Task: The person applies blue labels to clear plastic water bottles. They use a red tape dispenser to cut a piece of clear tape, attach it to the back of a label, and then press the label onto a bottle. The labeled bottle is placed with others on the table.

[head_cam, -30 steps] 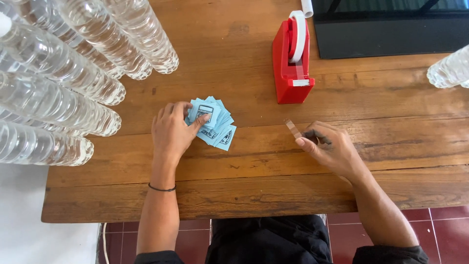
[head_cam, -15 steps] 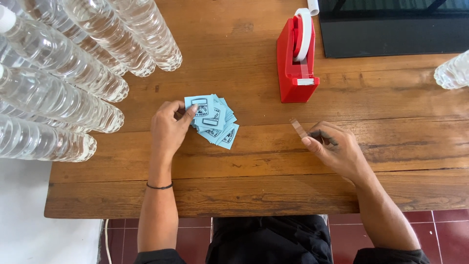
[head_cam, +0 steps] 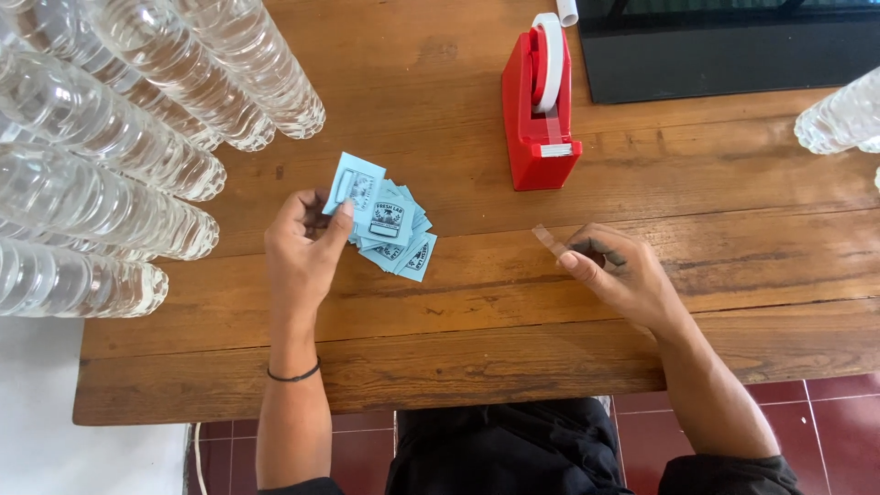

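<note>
My left hand [head_cam: 307, 247] pinches one light-blue paper label [head_cam: 355, 183] by its lower edge and lifts it off a small pile of the same labels [head_cam: 394, 236] lying on the wooden table [head_cam: 477, 321]. My right hand [head_cam: 616, 275] rests on the table to the right, holding a short strip of clear tape [head_cam: 548, 240] stuck to a fingertip. A red tape dispenser [head_cam: 539, 101] with a white roll stands behind, between the two hands.
Several clear plastic water bottles [head_cam: 110, 156] lie stacked on their sides at the left. Another bottle [head_cam: 839, 117] pokes in at the right edge. A black flat object [head_cam: 733, 46] sits at the back right. Red floor tiles show below the table's front edge.
My left hand has picked one label up off the pile and raised it. My right hand with the tape strip has stayed almost still.
</note>
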